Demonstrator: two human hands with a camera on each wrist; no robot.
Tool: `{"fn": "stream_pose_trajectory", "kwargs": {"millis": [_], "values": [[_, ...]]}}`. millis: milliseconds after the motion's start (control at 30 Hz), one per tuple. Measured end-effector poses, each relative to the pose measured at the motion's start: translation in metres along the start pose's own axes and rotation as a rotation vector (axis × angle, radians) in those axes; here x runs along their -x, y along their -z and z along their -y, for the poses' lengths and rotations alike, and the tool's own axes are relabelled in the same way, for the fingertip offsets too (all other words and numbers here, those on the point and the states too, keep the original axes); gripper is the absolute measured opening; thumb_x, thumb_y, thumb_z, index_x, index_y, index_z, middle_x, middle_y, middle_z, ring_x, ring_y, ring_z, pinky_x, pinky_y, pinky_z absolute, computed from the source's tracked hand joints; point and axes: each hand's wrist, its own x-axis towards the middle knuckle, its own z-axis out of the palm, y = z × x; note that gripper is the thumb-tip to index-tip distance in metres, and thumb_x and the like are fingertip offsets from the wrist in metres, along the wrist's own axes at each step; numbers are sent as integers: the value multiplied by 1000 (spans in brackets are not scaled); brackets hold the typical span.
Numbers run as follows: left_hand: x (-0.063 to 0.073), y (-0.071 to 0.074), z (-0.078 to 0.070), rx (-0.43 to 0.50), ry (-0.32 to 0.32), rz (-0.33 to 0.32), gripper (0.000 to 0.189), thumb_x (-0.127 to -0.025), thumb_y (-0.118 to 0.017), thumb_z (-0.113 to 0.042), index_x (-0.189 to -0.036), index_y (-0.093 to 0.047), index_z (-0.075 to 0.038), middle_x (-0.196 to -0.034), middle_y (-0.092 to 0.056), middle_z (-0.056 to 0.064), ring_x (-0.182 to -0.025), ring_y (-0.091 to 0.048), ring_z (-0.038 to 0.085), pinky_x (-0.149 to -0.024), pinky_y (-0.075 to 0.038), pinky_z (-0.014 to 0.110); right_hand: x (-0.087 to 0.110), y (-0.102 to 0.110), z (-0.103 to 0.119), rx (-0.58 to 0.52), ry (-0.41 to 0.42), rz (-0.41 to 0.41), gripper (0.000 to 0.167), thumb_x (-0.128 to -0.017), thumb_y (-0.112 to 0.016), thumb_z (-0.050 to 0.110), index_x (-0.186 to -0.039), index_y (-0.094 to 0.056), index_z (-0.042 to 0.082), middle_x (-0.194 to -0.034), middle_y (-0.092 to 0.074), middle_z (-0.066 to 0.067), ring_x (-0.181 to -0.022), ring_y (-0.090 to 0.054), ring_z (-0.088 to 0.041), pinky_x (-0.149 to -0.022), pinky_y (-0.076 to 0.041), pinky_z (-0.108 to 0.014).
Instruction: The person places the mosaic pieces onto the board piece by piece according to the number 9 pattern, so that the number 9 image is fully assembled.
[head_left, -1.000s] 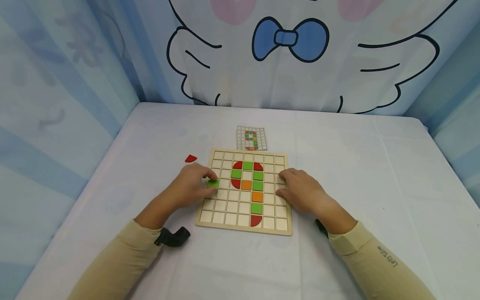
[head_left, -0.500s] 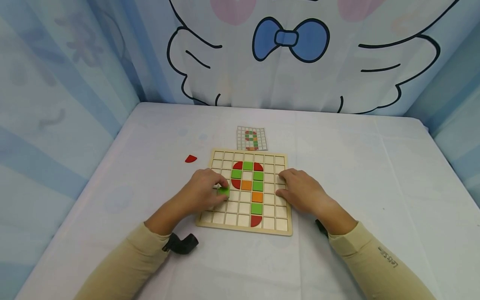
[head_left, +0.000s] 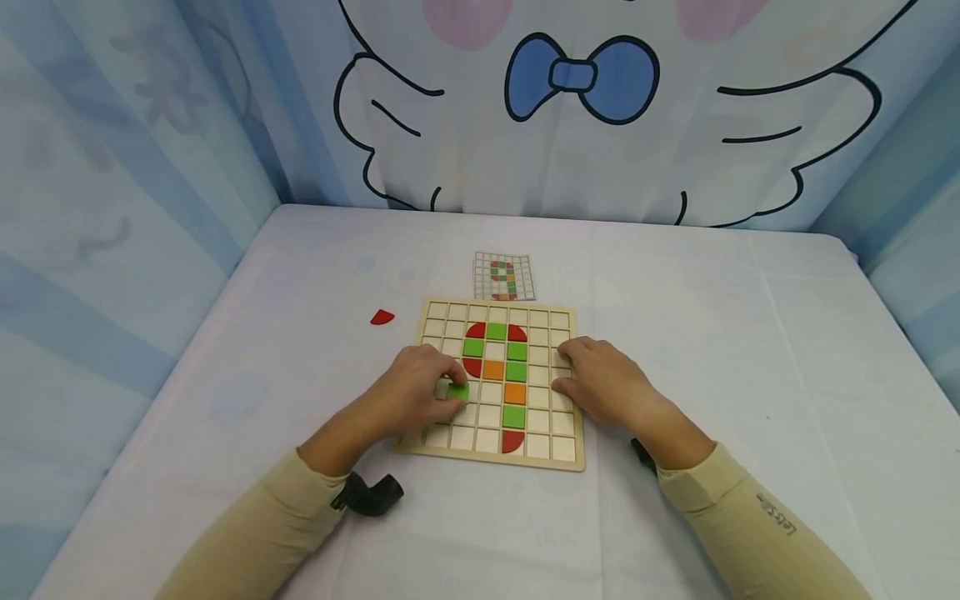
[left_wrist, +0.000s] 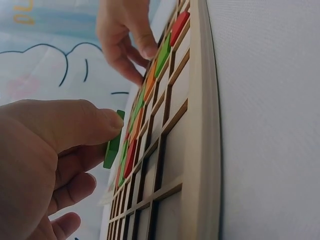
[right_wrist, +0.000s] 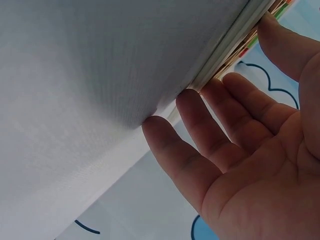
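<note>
My left hand [head_left: 412, 390] pinches a green square tile [head_left: 458, 392] between thumb and fingertips, over the left part of a wooden grid board [head_left: 540, 421]. In the left wrist view the green tile [left_wrist: 115, 142] is tilted and held apart from the grid. On the board, red quarter-round pieces [head_left: 512, 442], green squares [head_left: 516, 372] and orange squares [head_left: 514, 393] form a shape like a 9. The right hand [head_left: 611, 383] rests on the board's right edge, fingers loosely extended; in the right wrist view some fingertips [right_wrist: 155, 122] touch the tablecloth.
A printed pattern card [head_left: 504, 277] lies just behind the board, showing a similar coloured figure. One loose red quarter-round piece [head_left: 382, 317] lies on the white tablecloth [head_left: 300, 275] left of the board. A curtain [head_left: 480, 142] with a bow tie print hangs behind the table.
My left hand has carried the green tile rightward and a little nearer, from the board's left edge to over its cells. The right hand has stayed still.
</note>
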Motion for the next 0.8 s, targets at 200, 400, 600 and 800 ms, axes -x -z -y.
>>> {"fn": "stream_pose_trajectory", "kwargs": {"millis": [200, 400, 600, 800], "values": [[0, -1, -4, -3, -28, 6, 16, -84, -80, -17, -96, -72, -10, -93, -68, -3, -90, -54, 17, -92, -41, 41, 0, 0, 0, -3, 2, -4, 51, -98, -65, 26, -136, -52, -6, -136, -55, -22, -125, -51, -40, -105, -40, -51], [1, -3, -9, -5, -30, 1, 16, -83, -80, -17, -96, -72, -11, -94, -69, -4, -90, -54, 17, -92, -41, 40, 0, -1, 1, -10, -8, 0, 52, -98, -65, 27, -136, -52, -5, -137, -55, -22, -126, -51, -40, -105, -39, -51], [1, -4, -12, -14, -38, 5, 17, -83, -81, -17, -96, -71, -11, -95, -68, -3, -93, -55, 17, -94, -40, 41, 0, -2, 0, -8, 0, -4, 52, -97, -66, 27, -136, -53, -6, -137, -55, -22, -125, -51, -41, -105, -39, -51], [0, -4, -15, -4, -54, -3, 15, -82, -80, -15, -93, -70, -12, -92, -66, -4, -91, -54, 16, -93, -40, 41, -1, 0, -1, -10, -3, -2, 53, -98, -65, 28, -137, -52, -5, -137, -55, -22, -126, -51, -40, -106, -39, -52]]}}
